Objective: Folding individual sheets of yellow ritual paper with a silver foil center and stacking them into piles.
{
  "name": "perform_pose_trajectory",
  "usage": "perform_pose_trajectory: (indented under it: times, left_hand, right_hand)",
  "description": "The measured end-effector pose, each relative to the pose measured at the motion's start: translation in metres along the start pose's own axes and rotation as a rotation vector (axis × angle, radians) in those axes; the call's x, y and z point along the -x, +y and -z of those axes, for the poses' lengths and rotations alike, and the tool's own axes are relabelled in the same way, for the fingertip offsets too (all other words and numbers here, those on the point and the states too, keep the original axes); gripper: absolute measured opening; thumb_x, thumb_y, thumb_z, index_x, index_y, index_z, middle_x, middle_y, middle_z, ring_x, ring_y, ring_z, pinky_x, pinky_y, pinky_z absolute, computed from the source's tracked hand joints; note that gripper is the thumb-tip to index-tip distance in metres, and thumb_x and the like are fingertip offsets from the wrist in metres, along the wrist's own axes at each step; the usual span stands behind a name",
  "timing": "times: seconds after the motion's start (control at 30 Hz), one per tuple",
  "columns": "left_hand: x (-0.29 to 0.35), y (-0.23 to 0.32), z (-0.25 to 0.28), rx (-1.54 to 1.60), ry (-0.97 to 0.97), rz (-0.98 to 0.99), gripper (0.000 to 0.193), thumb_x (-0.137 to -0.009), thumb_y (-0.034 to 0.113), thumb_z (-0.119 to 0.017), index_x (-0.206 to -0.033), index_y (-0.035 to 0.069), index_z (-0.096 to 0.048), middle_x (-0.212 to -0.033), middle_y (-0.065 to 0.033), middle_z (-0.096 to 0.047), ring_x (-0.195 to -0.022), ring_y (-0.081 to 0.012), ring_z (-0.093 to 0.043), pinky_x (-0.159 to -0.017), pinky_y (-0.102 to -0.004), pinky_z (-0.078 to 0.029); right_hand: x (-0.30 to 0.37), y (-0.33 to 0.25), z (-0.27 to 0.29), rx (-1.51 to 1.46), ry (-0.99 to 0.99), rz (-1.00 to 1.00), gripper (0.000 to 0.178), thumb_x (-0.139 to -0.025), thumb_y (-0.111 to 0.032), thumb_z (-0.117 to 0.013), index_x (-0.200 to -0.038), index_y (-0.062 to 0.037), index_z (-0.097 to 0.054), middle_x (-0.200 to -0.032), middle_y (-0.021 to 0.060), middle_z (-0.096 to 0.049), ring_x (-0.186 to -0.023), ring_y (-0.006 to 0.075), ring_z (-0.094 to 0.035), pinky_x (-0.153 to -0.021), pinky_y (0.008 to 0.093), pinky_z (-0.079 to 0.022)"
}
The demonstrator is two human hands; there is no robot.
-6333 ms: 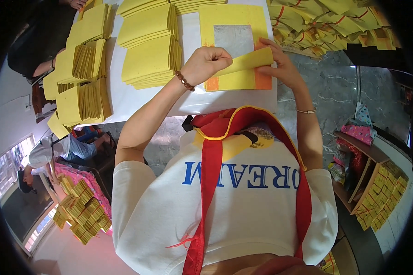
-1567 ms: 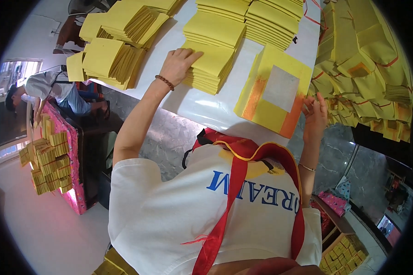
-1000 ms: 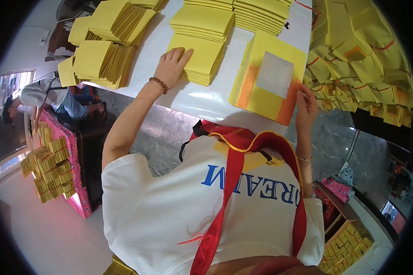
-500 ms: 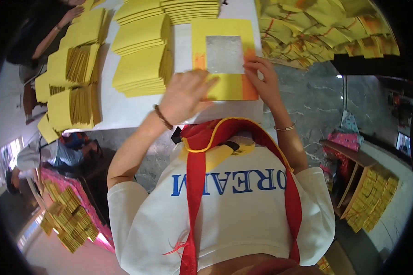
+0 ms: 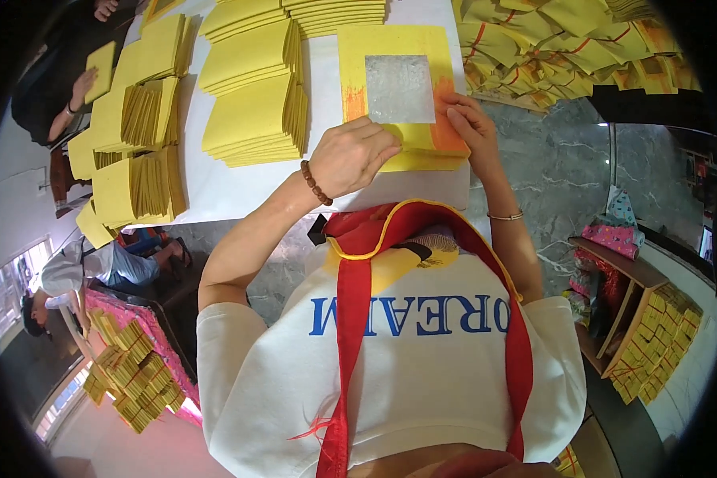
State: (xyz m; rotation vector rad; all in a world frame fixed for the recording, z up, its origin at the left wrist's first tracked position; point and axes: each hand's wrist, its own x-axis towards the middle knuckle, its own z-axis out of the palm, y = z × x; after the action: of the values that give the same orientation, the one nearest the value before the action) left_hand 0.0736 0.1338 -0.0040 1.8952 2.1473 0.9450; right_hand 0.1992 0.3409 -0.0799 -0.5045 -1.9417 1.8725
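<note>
A yellow paper sheet with a silver rectangle in its middle and orange side bands lies at the near right of the white table. My left hand, wearing a brown bead bracelet, has its fingers curled and pressed together at the sheet's near left part. Its fingertips are partly hidden, but the paper's near edge passes under them. My right hand, with a thin bangle on the wrist, pinches the sheet's right edge at the orange band. Whether more sheets lie under this one, I cannot tell.
Stacks of folded yellow paper stand left of the sheet, with more bundles farther left. A co-worker's hand holds a yellow packet there. Tied yellow papers are heaped at the right. A person sits at the lower left near more bundles.
My left hand has curled its fingers in at the sheet's near part. My right hand stays at the right edge. The co-worker's hand now holds up a yellow packet.
</note>
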Motion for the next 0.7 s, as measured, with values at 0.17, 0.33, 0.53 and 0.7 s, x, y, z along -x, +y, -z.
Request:
perform_pose_trajectory:
  times: [0.17, 0.33, 0.53, 0.7]
  left_hand:
    - [-0.002, 0.003, 0.0, -0.033, 0.01, 0.011, 0.012, -0.084, 0.015, -0.06, -0.082, 0.003, -0.063, -0.072, -0.011, -0.059, -0.068, -0.0279, -0.057, -0.059, -0.0361, -0.047]
    - [-0.003, -0.006, -0.003, 0.125, -0.005, 0.09, 0.012, -0.081, 0.014, -0.06, -0.08, 0.002, -0.062, -0.07, -0.0111, -0.06, -0.066, -0.0272, -0.059, -0.058, -0.036, -0.047]
    - [-0.007, -0.006, -0.004, 0.227, -0.032, 0.205, 0.012, -0.076, 0.013, -0.055, -0.075, 0.003, -0.061, -0.065, -0.0112, -0.059, -0.062, -0.0285, -0.057, -0.057, -0.0378, -0.046]
    - [-0.013, -0.012, 0.004, 0.407, -0.117, 0.406, 0.016, -0.077, 0.016, -0.057, -0.077, 0.002, -0.064, -0.067, -0.0104, -0.062, -0.061, -0.0234, -0.059, -0.058, -0.033, -0.046]
  right_hand:
    - [-0.001, 0.0, -0.004, 0.03, 0.029, 0.031, 0.021, -0.087, -0.016, -0.059, -0.096, 0.0019, -0.066, -0.111, 0.0085, -0.059, -0.105, 0.0163, -0.052, -0.09, 0.0269, -0.04]
    - [-0.001, 0.001, -0.006, 0.024, 0.066, 0.073, 0.019, -0.087, -0.013, -0.059, -0.094, 0.0026, -0.066, -0.11, 0.0084, -0.06, -0.104, 0.0165, -0.052, -0.09, 0.0267, -0.04]
    - [-0.002, 0.001, -0.007, 0.019, 0.085, 0.056, 0.018, -0.087, -0.012, -0.058, -0.093, 0.0028, -0.066, -0.106, 0.0089, -0.061, -0.102, 0.0167, -0.054, -0.09, 0.0269, -0.04]
    - [-0.002, 0.001, -0.007, 0.039, 0.066, 0.029, 0.019, -0.091, -0.01, -0.053, -0.096, 0.0026, -0.066, -0.112, 0.0085, -0.058, -0.106, 0.0156, -0.052, -0.092, 0.0273, -0.04]
